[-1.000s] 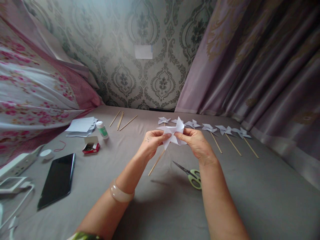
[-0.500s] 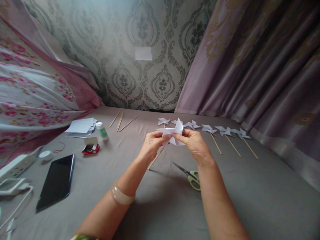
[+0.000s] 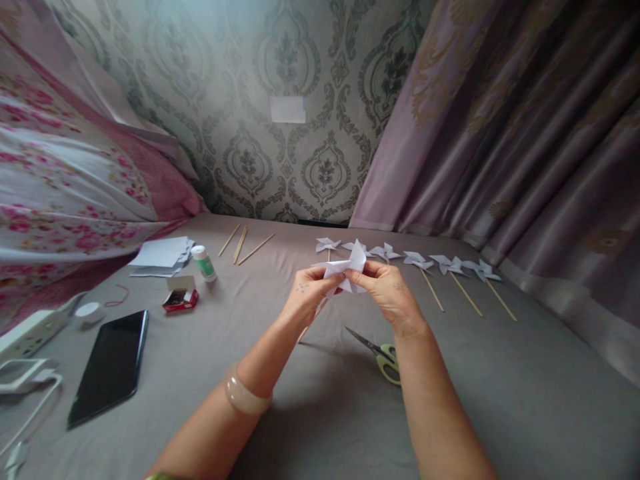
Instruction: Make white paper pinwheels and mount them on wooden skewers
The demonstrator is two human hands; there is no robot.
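Note:
Between my two hands is a white paper pinwheel [image 3: 354,268], its blades folded and standing up above my fingers. My left hand [image 3: 311,291] pinches its left side, with the thumb near the centre. From the other side, my right hand [image 3: 389,285] grips it, thumb also pressed at the centre. A thin wooden stick [image 3: 311,322] slants down to the left from behind my left hand; whether it is joined to the pinwheel is hidden. Below my right hand, partly behind the forearm, lies a pair of green-handled scissors [image 3: 385,360].
Several finished paper pinwheels [image 3: 450,264] on sticks lie in a row at the back right. At left are loose sticks [image 3: 241,244], a glue bottle [image 3: 204,264], stacked paper [image 3: 161,255], a small red box [image 3: 181,299], a phone [image 3: 111,367] and a power strip [image 3: 31,333].
Both thumbs have closed in slightly at the pinwheel's centre, and the small pin head seen there is now covered. My hands stay in nearly the same place.

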